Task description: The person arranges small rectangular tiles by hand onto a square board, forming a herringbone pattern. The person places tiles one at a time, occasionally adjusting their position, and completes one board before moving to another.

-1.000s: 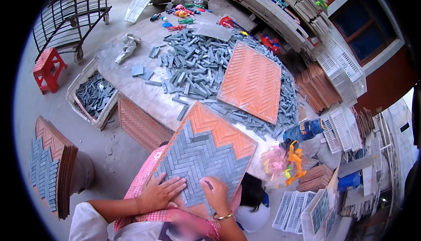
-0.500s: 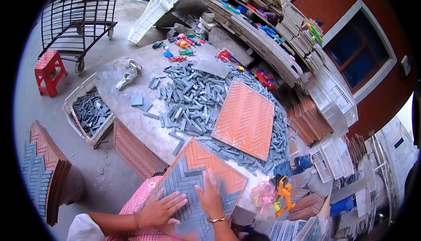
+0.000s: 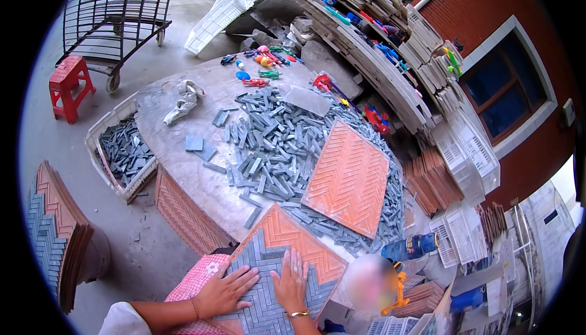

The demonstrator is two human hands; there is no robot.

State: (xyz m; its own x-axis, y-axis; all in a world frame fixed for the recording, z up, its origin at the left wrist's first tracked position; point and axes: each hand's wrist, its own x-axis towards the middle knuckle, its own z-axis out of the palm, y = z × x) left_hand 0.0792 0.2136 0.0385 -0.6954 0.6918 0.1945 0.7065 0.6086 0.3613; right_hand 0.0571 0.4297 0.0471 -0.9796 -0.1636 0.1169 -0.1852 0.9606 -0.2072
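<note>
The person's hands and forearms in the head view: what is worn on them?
Both are bare-handed, no gloves. The left hand has a thin bracelet at the wrist, and further up that arm a white sleeve shows. The right hand wears a gold-coloured bangle at the wrist; no sleeve is visible on that forearm.

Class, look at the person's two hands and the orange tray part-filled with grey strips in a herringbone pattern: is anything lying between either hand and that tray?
Nothing visible. The left hand and the right hand both rest flat on the grey strips laid in the orange tray, in direct contact. The loose pile of grey strips lies beyond the tray, apart from the hands.
</note>
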